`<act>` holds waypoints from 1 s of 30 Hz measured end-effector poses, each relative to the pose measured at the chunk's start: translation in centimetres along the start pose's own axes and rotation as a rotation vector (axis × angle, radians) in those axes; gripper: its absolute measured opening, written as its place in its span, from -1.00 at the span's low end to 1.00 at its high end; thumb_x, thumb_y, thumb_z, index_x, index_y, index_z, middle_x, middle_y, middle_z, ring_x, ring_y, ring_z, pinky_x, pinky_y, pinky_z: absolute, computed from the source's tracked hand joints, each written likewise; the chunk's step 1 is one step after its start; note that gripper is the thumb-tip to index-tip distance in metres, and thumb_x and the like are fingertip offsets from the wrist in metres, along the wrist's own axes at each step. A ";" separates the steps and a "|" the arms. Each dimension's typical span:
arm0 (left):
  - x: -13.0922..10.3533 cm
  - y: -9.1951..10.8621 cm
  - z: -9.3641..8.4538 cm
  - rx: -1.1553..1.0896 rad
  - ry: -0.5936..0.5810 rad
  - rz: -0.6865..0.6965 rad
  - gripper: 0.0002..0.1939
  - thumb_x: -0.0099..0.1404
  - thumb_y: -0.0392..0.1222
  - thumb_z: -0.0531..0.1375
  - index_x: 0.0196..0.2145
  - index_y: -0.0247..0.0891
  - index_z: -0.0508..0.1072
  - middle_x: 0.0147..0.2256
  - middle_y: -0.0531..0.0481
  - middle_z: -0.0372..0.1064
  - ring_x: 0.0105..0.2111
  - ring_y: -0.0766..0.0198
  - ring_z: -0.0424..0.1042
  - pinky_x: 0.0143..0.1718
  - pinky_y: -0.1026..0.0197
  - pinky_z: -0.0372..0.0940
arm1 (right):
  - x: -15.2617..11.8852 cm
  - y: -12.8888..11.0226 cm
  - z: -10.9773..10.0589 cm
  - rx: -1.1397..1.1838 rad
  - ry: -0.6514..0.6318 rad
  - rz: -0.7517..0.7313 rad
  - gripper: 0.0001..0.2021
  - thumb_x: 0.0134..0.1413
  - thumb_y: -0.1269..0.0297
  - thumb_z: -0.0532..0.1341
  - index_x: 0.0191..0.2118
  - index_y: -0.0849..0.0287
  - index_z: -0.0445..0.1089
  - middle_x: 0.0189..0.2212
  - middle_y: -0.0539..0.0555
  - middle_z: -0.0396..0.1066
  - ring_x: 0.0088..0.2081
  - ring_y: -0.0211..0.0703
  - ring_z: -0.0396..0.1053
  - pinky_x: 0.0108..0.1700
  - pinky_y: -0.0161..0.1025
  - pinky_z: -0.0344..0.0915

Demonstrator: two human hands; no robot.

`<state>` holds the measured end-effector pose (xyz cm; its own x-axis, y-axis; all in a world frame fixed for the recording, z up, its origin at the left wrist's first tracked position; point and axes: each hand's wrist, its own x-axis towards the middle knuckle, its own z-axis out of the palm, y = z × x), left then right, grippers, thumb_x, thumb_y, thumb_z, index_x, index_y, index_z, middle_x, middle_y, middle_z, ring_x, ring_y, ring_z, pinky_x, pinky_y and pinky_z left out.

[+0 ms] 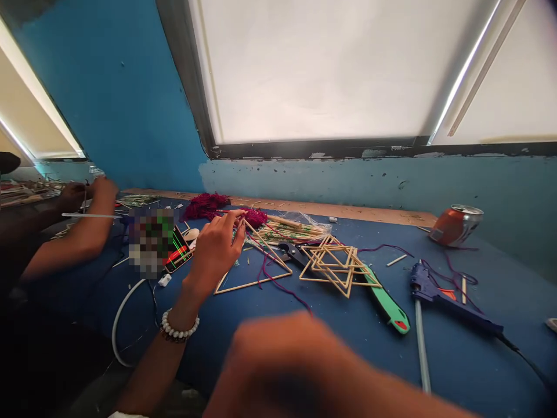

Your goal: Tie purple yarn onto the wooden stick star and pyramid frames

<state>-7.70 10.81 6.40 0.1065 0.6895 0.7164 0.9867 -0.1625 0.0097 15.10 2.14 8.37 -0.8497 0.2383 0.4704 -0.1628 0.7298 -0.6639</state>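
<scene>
My left hand (217,247), with a beaded bracelet at the wrist, pinches the far corner of a triangle of thin wooden sticks (255,283). Purple yarn (285,288) runs from near that corner across the triangle and over the table. Close to the camera, my right hand (296,354) is a large blur; its fingers and anything in them cannot be made out. Star shapes made of sticks (337,264) lie stacked right of the triangle, partly over a green-handled tool (389,305) with dark blades.
A blue glue gun (448,299) with a cord lies at right, near a drink can (456,225). Bundled sticks (296,231) and dark red yarn (204,206) are behind. At left, a phone (178,249) lies near another person's arm (82,241).
</scene>
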 end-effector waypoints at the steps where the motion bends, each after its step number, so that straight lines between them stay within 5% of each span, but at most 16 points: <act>1: 0.1 0.0 0.1 0.002 0.007 -0.002 -0.71 0.48 -0.12 0.02 0.09 -0.16 0.34 -0.19 -0.08 0.49 -0.18 0.07 0.46 -0.18 0.11 0.25 | 0.2 1.6 -1.2 -0.029 0.099 0.037 -0.64 0.13 0.34 0.11 -0.04 -0.14 0.50 -0.32 -0.02 0.51 -0.42 -0.16 0.43 -0.46 -0.21 0.34; 3: 0.3 0.1 0.4 0.011 0.030 -0.014 -0.73 0.48 -0.12 0.02 0.06 -0.14 0.36 -0.23 -0.07 0.48 -0.20 0.07 0.46 -0.18 0.11 0.25 | 0.7 5.7 -4.0 -0.208 0.443 0.172 -0.75 0.14 0.41 0.10 -0.17 0.11 0.51 -0.43 0.03 0.46 -0.46 -0.21 0.35 -0.41 -0.24 0.29; 4: 0.5 0.1 0.6 0.016 0.043 -0.021 -0.74 0.47 -0.13 0.03 0.05 -0.15 0.37 -0.24 -0.07 0.48 -0.20 0.07 0.45 -0.18 0.11 0.25 | 0.9 7.9 -5.5 -0.350 0.505 0.252 -0.79 0.12 0.41 0.13 -0.21 0.16 0.51 -0.45 0.04 0.45 -0.46 -0.22 0.34 -0.39 -0.26 0.27; 6: 0.7 0.2 1.0 0.025 0.066 -0.025 -0.75 0.47 -0.13 0.04 0.03 -0.16 0.39 -0.25 -0.07 0.47 -0.20 0.06 0.45 -0.18 0.11 0.24 | 1.4 12.0 -7.8 -0.557 0.314 0.408 -0.74 0.18 0.45 0.08 -0.16 0.20 0.52 -0.39 0.07 0.51 -0.44 -0.24 0.35 -0.35 -0.28 0.22; 10: 0.9 0.2 1.6 0.012 0.112 -0.017 -0.76 0.46 -0.16 0.05 0.02 -0.14 0.39 -0.26 -0.05 0.48 -0.24 0.07 0.45 -0.20 0.11 0.23 | 2.4 16.3 -9.3 -0.615 0.027 0.403 -0.76 0.09 0.52 0.18 -0.27 0.13 0.58 -0.38 0.03 0.54 -0.42 -0.26 0.36 -0.34 -0.31 0.15; 14: 0.6 -0.1 2.1 0.017 0.134 -0.030 -0.77 0.44 -0.15 0.06 0.00 -0.14 0.39 -0.29 -0.03 0.48 -0.28 0.09 0.46 -0.26 0.15 0.23 | 3.8 16.9 -8.2 -0.677 -0.148 0.352 -0.83 0.04 0.55 0.21 -0.39 0.18 0.52 -0.41 0.05 0.49 -0.43 -0.27 0.28 -0.36 -0.31 0.09; 21: 0.2 -0.3 2.0 -0.054 0.133 -0.052 -0.75 0.45 -0.14 0.05 0.04 -0.13 0.37 -0.24 -0.03 0.51 -0.23 0.10 0.50 -0.21 0.14 0.29 | 4.2 18.0 -7.7 -0.672 -0.182 0.355 -0.85 0.06 0.54 0.18 -0.48 0.23 0.37 -0.48 0.04 0.38 -0.49 -0.31 0.16 -0.41 -0.30 0.03; 30: 0.4 -0.4 1.6 -0.173 0.117 -0.049 -0.78 0.43 -0.16 0.07 0.00 -0.12 0.36 -0.13 -0.04 0.51 -0.14 0.11 0.52 -0.15 0.14 0.33 | 4.1 12.9 -9.7 -0.476 0.154 0.235 -0.94 0.17 0.40 0.15 -0.31 0.19 0.36 -0.45 -0.03 0.35 -0.45 -0.31 0.21 -0.37 -0.32 0.11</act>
<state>-7.88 12.29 5.58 0.0341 0.6148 0.7879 0.9535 -0.2562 0.1587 14.41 18.69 7.37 -0.7469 0.4948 0.4442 0.2979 0.8462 -0.4418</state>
